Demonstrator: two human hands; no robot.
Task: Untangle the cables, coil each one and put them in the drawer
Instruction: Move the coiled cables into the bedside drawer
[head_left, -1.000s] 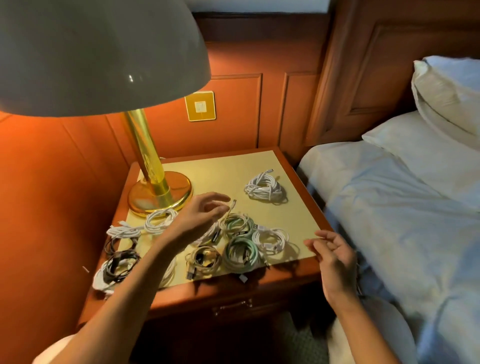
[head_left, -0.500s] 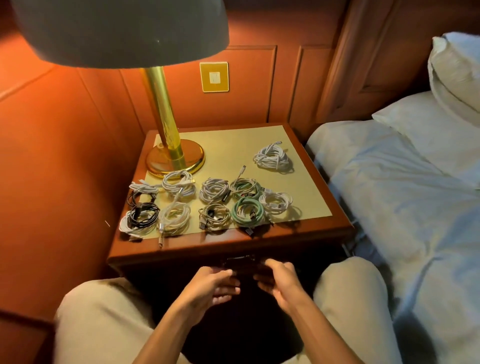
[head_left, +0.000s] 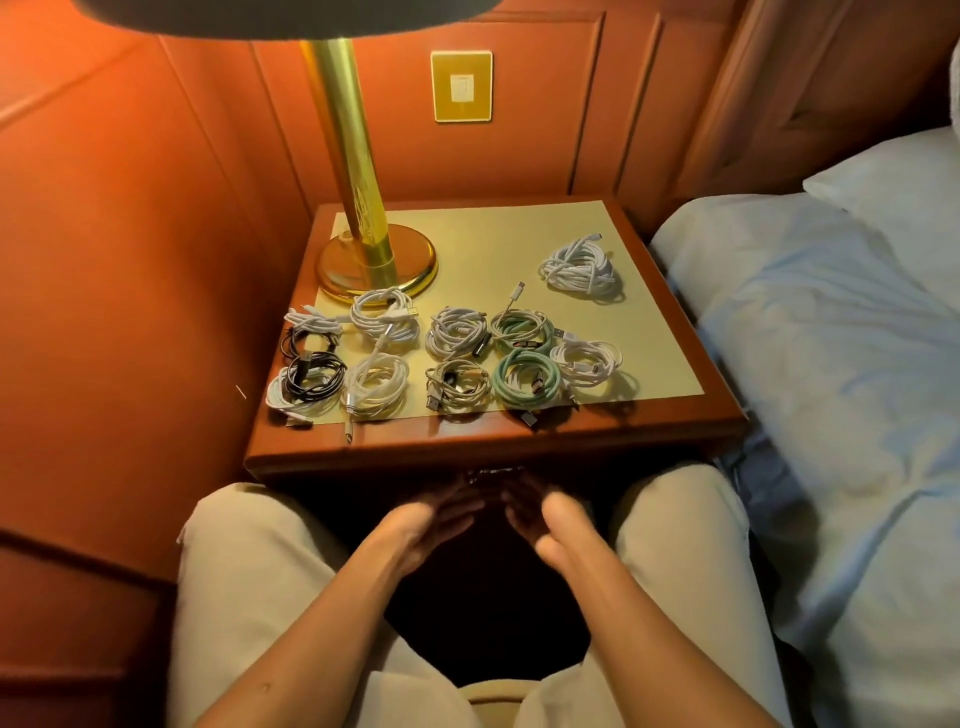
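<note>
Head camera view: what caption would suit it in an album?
Both hands reach for the drawer handle under a nightstand covered in coiled cables.

You're in a bedroom, looks hotel-ish: bed (head_left: 831, 364) with white sheets, wood-panelled wall (head_left: 545, 130), brass lamp (head_left: 363, 208) on the nightstand (head_left: 675, 426) right beside it.

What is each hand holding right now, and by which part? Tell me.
Cannot be told for certain. Both the left hand and right hand reach the drawer handle under the nightstand top, but shadow hides any grip. No cable is held.
</note>
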